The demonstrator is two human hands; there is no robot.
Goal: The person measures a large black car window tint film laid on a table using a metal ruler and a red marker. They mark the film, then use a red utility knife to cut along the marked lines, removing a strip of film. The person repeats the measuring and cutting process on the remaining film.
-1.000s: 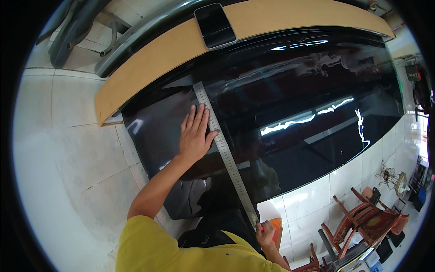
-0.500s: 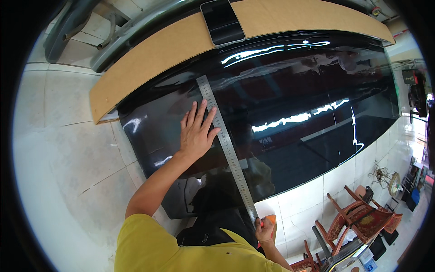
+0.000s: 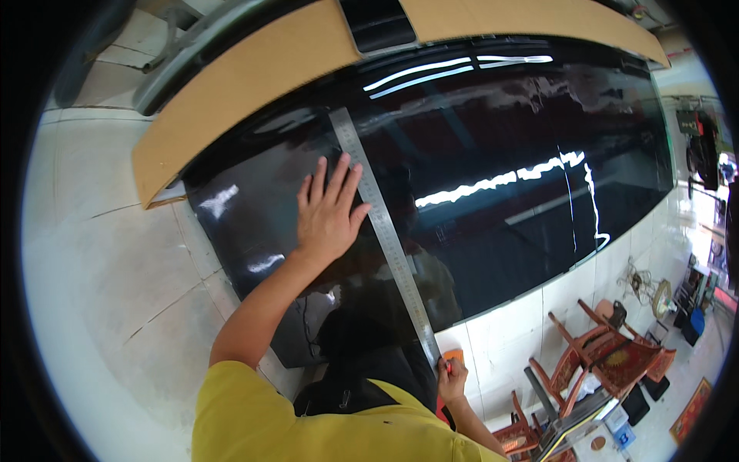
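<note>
A long steel ruler [image 3: 394, 250] lies slantwise across a glossy dark film sheet [image 3: 508, 254]. My left hand [image 3: 329, 215] rests flat on the sheet with fingers spread, its fingertips and thumb at the ruler's left edge. At the ruler's near end, close to my body, my right hand [image 3: 453, 379] is closed around a small red tool [image 3: 449, 368]. The fingers cover most of that tool, so its exact kind is hidden. Just behind this hand an orange object [image 3: 456, 354] shows in part.
A long brown cardboard strip [image 3: 254, 77] runs along the sheet's far side, with a black phone-like device [image 3: 381, 27] on it. Wooden chairs [image 3: 616, 354] with patterned seats and a fan [image 3: 660, 299] stand at the right. Pale tiles [image 3: 100, 254] cover the floor.
The view has shifted slightly, moving the whole scene a little up and left. Both hands keep their places at the ruler, the left spread and the right closed.
</note>
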